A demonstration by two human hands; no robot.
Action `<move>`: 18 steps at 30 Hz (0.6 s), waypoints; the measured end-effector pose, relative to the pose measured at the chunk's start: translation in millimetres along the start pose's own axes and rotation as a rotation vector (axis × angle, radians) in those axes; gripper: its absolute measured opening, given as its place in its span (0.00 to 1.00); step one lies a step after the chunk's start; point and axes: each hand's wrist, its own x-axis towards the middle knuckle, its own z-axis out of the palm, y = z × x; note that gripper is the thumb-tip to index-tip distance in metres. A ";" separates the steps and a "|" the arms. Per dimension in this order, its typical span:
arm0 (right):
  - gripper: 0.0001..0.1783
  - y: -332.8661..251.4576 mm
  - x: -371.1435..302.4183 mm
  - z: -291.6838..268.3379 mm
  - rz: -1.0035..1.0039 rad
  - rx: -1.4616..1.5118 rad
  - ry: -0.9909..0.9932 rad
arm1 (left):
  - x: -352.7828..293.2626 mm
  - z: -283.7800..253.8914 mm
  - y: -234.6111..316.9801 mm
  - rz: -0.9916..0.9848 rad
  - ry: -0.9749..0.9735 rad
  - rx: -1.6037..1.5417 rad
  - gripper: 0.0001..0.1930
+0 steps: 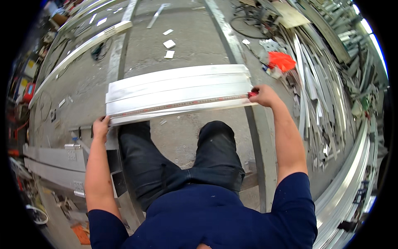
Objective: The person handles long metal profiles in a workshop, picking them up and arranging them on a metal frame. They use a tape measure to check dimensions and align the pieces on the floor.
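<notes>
Several long silvery-white metal strips (178,86) lie side by side across two metal rails in front of me. A tape measure blade (182,103) is stretched along the strip nearest me. My right hand (264,96) is closed round the red tape measure case (252,95) at the strips' right end. At the left end my left hand (100,127) has its fingers pinched at the strip's near corner, by the tape's end. Whether those fingers grip the tape tip or the strip's edge is too small to make out.
The left rail (120,52) and right rail (262,153) run away from me on either side of my legs. White offcuts (169,44) lie on the concrete floor. To the right are a red plastic bag (282,61) and piled metal scraps (315,99). Wide panels (56,159) lie at left.
</notes>
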 end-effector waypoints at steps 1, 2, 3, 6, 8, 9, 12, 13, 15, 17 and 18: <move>0.25 10.3 0.6 -1.9 0.030 0.003 0.017 | -2.6 5.2 6.0 -0.004 -0.009 0.006 0.23; 0.25 18.7 1.3 -3.1 0.054 0.008 0.033 | -5.1 6.2 14.0 -0.008 -0.011 0.014 0.22; 0.26 27.3 0.5 -4.5 0.076 0.011 0.049 | -6.2 9.9 18.6 -0.013 -0.012 0.020 0.21; 0.26 40.5 0.9 -6.4 0.110 0.023 0.078 | 1.1 5.1 8.8 0.012 -0.022 -0.015 0.20; 0.26 48.4 0.0 -5.5 0.130 -0.013 0.092 | 1.9 7.1 8.1 0.001 0.001 0.001 0.19; 0.27 51.8 -0.2 -4.1 0.140 -0.031 0.098 | 2.2 7.0 8.1 -0.008 0.009 0.014 0.19; 0.27 64.6 0.4 6.5 0.141 -0.030 0.175 | 5.2 7.6 4.0 -0.010 0.012 0.042 0.19; 0.27 68.3 1.0 10.5 0.139 -0.021 0.184 | 5.5 6.4 5.1 -0.020 0.008 0.047 0.19; 0.27 76.9 2.0 15.7 0.134 -0.003 0.202 | 6.5 8.0 5.4 -0.020 0.004 0.059 0.20; 0.27 80.1 3.8 16.2 0.146 0.033 0.172 | 9.3 5.8 3.2 -0.034 -0.009 0.049 0.20; 0.27 81.6 5.0 16.1 0.152 0.051 0.157 | 11.1 4.3 2.4 -0.042 -0.015 0.044 0.20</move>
